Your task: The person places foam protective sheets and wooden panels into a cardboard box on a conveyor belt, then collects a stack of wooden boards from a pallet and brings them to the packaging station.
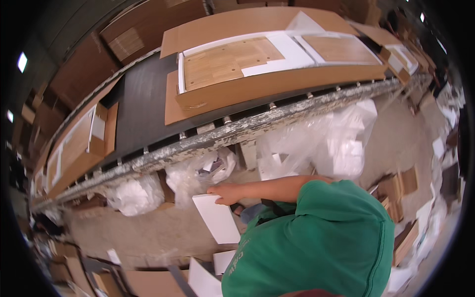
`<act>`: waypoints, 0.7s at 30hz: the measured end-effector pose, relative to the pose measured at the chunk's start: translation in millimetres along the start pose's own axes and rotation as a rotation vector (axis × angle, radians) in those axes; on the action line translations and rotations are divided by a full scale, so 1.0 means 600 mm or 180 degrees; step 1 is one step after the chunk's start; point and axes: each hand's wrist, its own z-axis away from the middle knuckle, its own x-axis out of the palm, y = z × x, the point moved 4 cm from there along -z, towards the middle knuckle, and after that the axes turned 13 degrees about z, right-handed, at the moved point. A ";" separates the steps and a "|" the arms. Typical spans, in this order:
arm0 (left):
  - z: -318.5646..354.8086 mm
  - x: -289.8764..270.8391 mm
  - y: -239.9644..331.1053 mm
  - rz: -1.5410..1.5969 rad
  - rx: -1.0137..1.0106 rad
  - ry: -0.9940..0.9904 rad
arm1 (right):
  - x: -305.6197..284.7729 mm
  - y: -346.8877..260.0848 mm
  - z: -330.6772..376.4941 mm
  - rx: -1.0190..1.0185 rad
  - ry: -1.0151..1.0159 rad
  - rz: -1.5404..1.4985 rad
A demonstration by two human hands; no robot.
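Observation:
My right arm reaches out leftward from a green short sleeve. At its end, my right hand (225, 193) is closed on the top edge of a white foam board (218, 221), which hangs down tilted beside my body. Beyond the hand, clear plastic bags (200, 171) lie under the conveyor. My left hand does not show; the green shirt (316, 242) fills the lower right.
A roller conveyor (232, 126) with a worn rail runs across. On it sit an open carton (282, 81) with wood panels and white foam, and another carton (79, 143) further left. A bag of white foam (341, 138) stands below. Cardboard scraps (153, 283) lie about.

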 end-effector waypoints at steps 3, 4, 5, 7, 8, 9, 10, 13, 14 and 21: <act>-0.072 0.106 0.102 -0.0504 0.0100 -0.0288 | -0.024 0.005 -0.058 0.0223 -0.0063 0.0002; -0.092 0.135 0.131 -0.0601 0.0138 -0.0370 | -0.028 0.007 -0.075 0.0249 -0.0062 0.0045; -0.110 0.158 0.162 -0.0682 0.0192 -0.0421 | -0.026 0.010 -0.092 0.0260 -0.0075 0.0089; -0.141 0.198 0.207 -0.0833 0.0249 -0.0520 | -0.022 0.019 -0.124 0.0281 -0.0133 0.0167; -0.157 0.214 0.227 -0.0903 0.0270 -0.0568 | -0.019 0.021 -0.141 0.0288 -0.0180 0.0245; -0.173 0.227 0.249 -0.0966 0.0310 -0.0590 | -0.016 0.021 -0.158 0.0292 -0.0231 0.0323; -0.188 0.239 0.266 -0.1012 0.0317 -0.0616 | -0.014 0.021 -0.168 0.0306 -0.0300 0.0404; -0.224 0.267 0.297 -0.1128 0.0320 -0.0680 | -0.002 0.008 -0.198 0.0278 -0.0286 0.0595; -0.233 0.274 0.306 -0.1148 0.0336 -0.0710 | 0.005 0.005 -0.208 0.0274 -0.0286 0.0606; -0.287 0.285 0.353 -0.1308 0.0371 -0.0857 | 0.060 -0.002 -0.178 0.0893 -0.0402 0.0630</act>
